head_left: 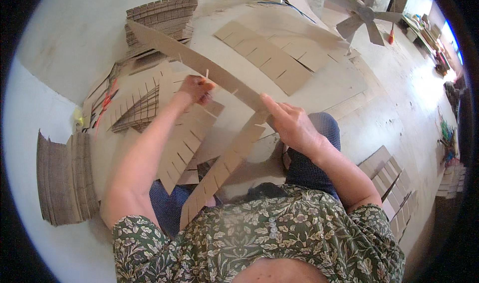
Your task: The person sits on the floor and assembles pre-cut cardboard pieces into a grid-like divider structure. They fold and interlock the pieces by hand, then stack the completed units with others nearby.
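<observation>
A long slotted cardboard strip (199, 63) runs slantwise from the upper left to my right hand (294, 126), whose fingers are closed on its near end. A second slotted strip (219, 168) slopes from beneath that hand down toward my lap; whether it joins the first is hidden. Below the long strip is my left hand (197, 90), its fingers curled in a pinch. A thin pale sliver (207, 74) pokes up from the fingertips, apparently cardboard. Under my left forearm lies a broader slotted cardboard sheet (187, 145).
Piled slotted cardboard (162, 16) leans at the far left, and another stack (67, 178) stands by the left wall. Flat slotted sheets (269, 58) lie ahead. A fan (365, 14) stands at the far right. More slotted cardboard (389, 183) lies to my right.
</observation>
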A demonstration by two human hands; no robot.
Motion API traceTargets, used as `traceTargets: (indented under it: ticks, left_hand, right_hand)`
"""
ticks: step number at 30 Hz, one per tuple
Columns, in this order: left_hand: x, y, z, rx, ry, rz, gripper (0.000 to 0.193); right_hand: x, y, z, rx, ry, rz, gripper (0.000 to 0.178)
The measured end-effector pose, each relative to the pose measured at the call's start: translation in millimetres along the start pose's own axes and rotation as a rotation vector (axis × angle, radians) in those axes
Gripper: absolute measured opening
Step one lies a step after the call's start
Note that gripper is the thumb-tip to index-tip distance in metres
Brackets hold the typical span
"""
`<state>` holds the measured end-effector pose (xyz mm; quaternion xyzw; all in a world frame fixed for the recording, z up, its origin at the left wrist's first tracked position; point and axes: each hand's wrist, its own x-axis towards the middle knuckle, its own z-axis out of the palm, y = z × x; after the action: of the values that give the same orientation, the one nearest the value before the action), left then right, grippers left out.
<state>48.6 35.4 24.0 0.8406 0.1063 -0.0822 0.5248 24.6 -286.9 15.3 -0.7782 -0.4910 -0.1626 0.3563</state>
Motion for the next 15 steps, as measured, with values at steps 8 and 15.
traceTargets:
  ticks: [8,15]
  left_hand:
    - [-21.7,20.0,62.7,-0.002,0.005,0.016,0.03]
    - [-14.1,11.5,72.5,0.018,-0.06,0.1,0.027]
  right_hand:
    - [-11.6,3.0,-2.4,-0.01,-0.057,0.13,0.067]
    - [-15.2,7.5,-5.1,0.033,-0.057,0.119,0.064]
